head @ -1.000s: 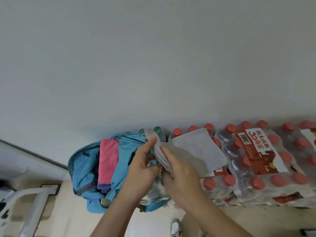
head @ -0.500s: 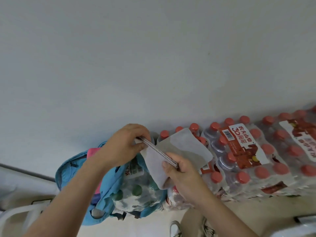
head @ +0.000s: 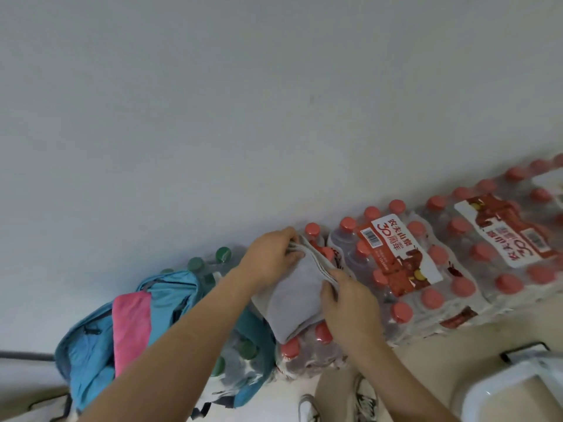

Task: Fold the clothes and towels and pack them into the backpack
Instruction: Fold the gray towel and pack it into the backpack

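Note:
A folded grey towel (head: 292, 296) lies on top of shrink-wrapped packs of red-capped bottles (head: 405, 269). My left hand (head: 271, 257) grips its far folded edge, thumb on top. My right hand (head: 347, 303) pinches the near end of the same edge. To the left stands an open blue backpack (head: 88, 354), with a folded pink towel (head: 131, 327) sticking out of its mouth.
A pack of green-capped bottles (head: 210, 263) sits behind and beside the backpack, against a plain grey wall. More red-capped packs (head: 499, 233) run to the right. A white plastic object (head: 511, 391) sits at the lower right, and my shoe (head: 307, 409) shows on the pale floor.
The grey towel has been folded over toward me into a smaller stack lying flat on the bottle packs. Both hands moved right with it, and the view swung so the backpack sits further left.

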`<state>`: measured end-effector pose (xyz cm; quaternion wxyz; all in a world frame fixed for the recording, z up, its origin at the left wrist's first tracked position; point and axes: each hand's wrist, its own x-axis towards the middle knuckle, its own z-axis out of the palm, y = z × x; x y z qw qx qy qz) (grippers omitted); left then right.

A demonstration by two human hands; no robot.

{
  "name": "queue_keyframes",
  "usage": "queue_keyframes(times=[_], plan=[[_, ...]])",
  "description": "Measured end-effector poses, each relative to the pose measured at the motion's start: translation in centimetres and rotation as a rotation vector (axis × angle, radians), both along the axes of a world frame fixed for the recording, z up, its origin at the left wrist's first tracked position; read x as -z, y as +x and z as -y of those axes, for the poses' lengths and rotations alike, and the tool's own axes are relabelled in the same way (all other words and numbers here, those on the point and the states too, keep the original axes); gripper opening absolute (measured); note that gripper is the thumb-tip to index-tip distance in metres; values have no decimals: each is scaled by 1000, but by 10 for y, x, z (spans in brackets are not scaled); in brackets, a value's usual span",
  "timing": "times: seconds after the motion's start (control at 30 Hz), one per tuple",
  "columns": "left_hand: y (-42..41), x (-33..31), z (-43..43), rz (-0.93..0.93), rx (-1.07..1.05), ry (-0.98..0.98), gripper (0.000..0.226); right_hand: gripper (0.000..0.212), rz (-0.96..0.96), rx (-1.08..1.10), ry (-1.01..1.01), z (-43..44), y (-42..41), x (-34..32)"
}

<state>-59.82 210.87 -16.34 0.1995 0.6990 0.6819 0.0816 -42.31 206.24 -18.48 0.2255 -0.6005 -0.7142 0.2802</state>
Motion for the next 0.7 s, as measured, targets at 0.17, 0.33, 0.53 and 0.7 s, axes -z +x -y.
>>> queue_keyframes(times=[0.17, 0.33, 0.53, 0.7], plan=[[6, 1, 4, -152, -17, 50, 29, 12, -2, -42, -40, -22, 6, 2], [10, -6, 41, -211, -53, -23, 21, 21, 73, -352, -145, -45, 21, -10], [14, -5, 69, -77, -163, -15, 20, 16, 156, -452, -102, -51, 21, -10], [14, 5, 57, 0, -228, 6, 20, 12, 68, -296, 5, -41, 19, 3]])
